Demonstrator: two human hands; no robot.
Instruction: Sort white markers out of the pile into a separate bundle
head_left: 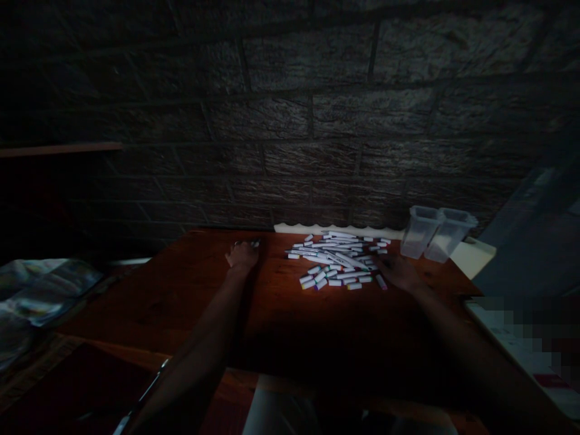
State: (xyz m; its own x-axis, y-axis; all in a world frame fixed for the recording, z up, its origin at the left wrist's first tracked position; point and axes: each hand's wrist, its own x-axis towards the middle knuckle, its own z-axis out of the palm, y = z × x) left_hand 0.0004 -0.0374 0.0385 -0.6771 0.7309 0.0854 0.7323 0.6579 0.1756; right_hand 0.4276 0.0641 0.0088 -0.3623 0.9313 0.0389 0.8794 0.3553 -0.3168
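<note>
A heap of several white markers (338, 260) with coloured caps lies on the reddish wooden table (190, 290), near its far edge. My left hand (242, 255) rests on the table left of the heap, curled into a fist, with pale marker ends showing at its knuckles. My right hand (399, 270) lies on the table at the heap's right edge. Its fingers are spread low beside the nearest markers, and the dim light hides whether they touch any.
Two clear plastic cups (435, 232) stand side by side at the table's far right, on a pale sheet (473, 254). A dark brick wall (317, 121) rises behind the table. Crumpled shiny wrapping (40, 284) lies off the left side.
</note>
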